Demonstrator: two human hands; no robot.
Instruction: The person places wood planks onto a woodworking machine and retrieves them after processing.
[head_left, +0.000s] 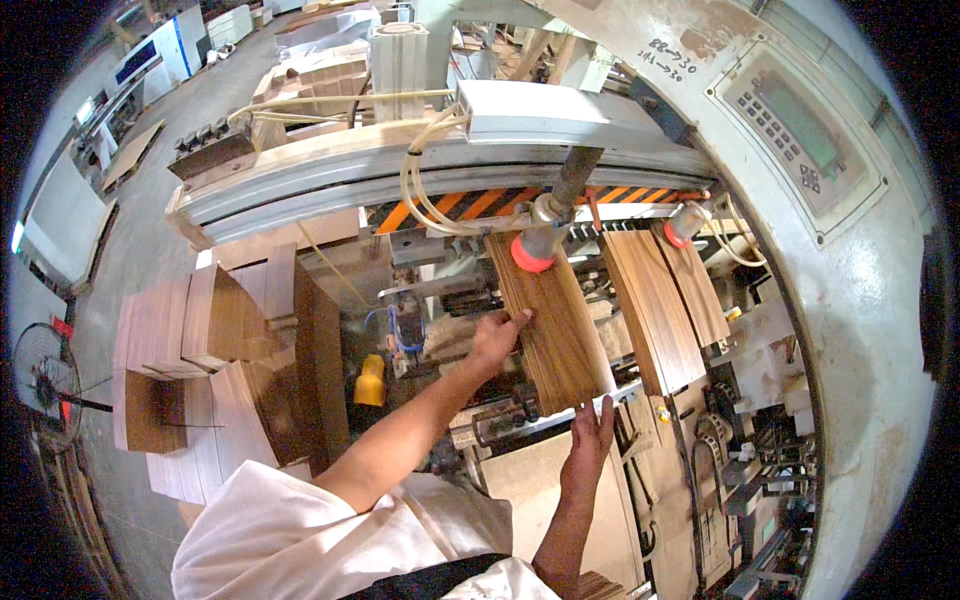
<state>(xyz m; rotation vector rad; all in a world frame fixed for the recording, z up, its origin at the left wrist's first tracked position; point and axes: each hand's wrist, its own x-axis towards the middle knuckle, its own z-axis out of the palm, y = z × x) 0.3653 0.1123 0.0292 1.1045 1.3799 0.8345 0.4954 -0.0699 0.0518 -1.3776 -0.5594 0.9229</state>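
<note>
Head view shows a long, brown, dark-grained wooden board (558, 345) lying across the metal supports of a machine, its far part under a grey cylindrical clamp with a red ring-shaped foot (533, 256). The person's left hand (495, 340) is at the board's left long edge, fingers bent and drawn close together, one fingertip against the edge; whether the others curl beneath it, I cannot tell. At the board's near end is the right hand (588, 438), its fingers straight, slightly spread and pointing away from the person, tips at the end edge; how firmly they press is unclear. To the right of this board, a wide brown wood-grain panel (652, 320) and a narrower brown wood-grain panel (697, 290) lie side by side, a second red-footed clamp (682, 226) at the narrower one's far end. Behind the clamps runs an orange-and-black striped strip (465, 210) below a long pale metal beam (330, 190). Left of the left forearm are a yellow cover (370, 381) and stacked wooden panels (225, 320).
</note>
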